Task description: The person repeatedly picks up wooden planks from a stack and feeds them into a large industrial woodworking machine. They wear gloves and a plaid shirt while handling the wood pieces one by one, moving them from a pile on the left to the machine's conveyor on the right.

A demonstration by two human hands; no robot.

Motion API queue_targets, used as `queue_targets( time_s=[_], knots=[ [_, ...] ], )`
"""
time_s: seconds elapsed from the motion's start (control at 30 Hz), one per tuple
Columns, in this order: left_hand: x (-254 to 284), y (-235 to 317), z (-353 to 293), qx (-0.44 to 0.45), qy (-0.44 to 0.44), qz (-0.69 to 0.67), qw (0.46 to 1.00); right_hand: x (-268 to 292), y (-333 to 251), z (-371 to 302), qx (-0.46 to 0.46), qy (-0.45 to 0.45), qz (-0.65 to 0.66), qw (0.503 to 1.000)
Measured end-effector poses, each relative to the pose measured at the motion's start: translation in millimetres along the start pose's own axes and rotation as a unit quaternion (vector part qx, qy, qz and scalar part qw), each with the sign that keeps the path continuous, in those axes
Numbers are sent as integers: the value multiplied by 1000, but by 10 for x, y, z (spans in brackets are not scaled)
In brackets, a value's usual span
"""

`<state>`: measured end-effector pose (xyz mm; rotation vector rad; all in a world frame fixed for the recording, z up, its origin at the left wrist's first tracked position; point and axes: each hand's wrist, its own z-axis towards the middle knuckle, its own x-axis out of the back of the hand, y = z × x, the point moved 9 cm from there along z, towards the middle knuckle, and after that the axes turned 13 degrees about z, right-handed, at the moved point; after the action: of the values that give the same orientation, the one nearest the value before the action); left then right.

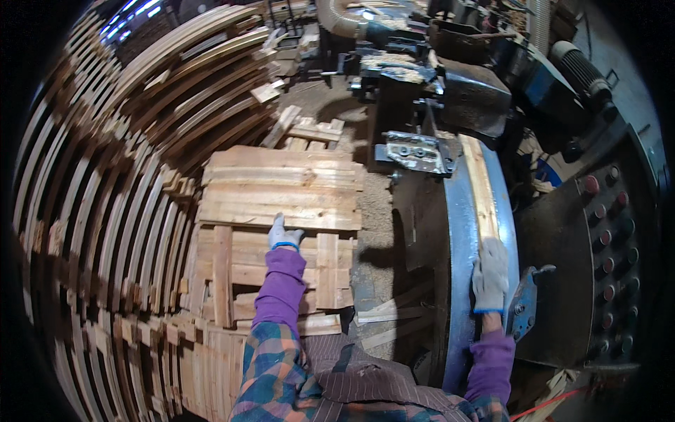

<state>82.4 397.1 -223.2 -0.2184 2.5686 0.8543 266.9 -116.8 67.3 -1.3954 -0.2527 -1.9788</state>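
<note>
My right hand point(491, 276), in a pale work glove with a blue cuff, lies flat over the near end of a long, narrow wooden strip point(479, 184). The strip rests lengthwise on a shiny metal machine bed point(458, 281), and its near end is hidden under my palm. To the left, my gloved left hand point(284, 233) touches the front edge of a wide wooden board point(281, 202) on top of a stack. Its thumb is spread away from the fingers. More boards point(261, 271) and crosspieces point(327, 271) lie below that edge.
Tall stacks of wooden slats point(91, 218) line the left side. A metal guide block point(415, 152) and dusty machinery point(474, 95) stand ahead. On the right are a blue lever bracket point(522, 309) and a button panel point(609, 260). Sawdust point(375, 211) and offcuts point(387, 309) cover the floor.
</note>
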Motion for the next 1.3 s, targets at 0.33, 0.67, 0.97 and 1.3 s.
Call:
queue_targets(
  time_s=[0.33,0.67,0.97,1.3],
  knots=[
    [549,682,-1623,-145,-142,37,979,138,-189,-413,-7,-107,81,991],
    [-65,73,-2553,-171,-276,62,944,-347,212,965,17,23,49,998],
    [-1151,-1263,-3441,-78,-416,56,904,757,-1522,-849,12,-263,317,911],
    [-1023,-2745,-3862,233,-454,145,848,1069,-739,-2353,-241,-38,72,967]
  ],
)
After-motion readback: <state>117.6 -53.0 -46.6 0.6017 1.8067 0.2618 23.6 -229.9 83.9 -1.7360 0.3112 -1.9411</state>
